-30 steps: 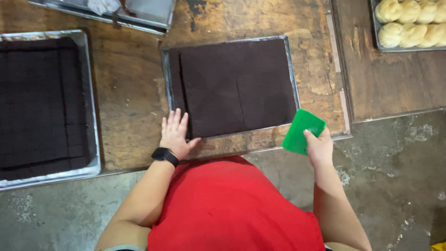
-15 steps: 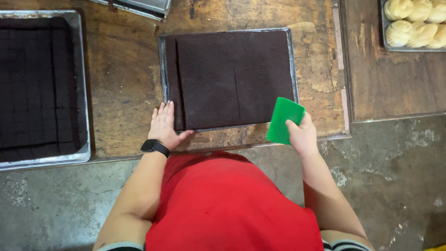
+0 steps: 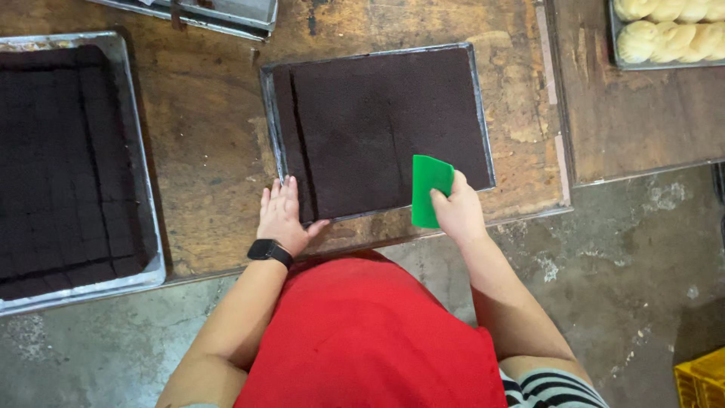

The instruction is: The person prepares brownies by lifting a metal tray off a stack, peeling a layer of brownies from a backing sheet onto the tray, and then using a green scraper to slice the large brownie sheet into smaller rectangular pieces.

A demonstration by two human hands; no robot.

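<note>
While our left hand (image 3: 283, 219) lies flat with released fingers on the near left corner of the metal tray (image 3: 266, 106), our right hand (image 3: 455, 211) grasps the green scraper (image 3: 430, 189). Compared with a moment ago, the scraper is now over the near edge of the dark cake (image 3: 385, 128), beside a cut line, so we judge the cutting is going on. Another tray of cut dark cake (image 3: 68, 159) stands on the desk (image 3: 204, 151) at left. Pale buns (image 3: 668, 30) sit far right, a yellow crate (image 3: 702, 378) low right. We see no labels.

Green scraper (image 3: 430, 190) now over dark cake slab's (image 3: 385, 128) near edge.
</note>
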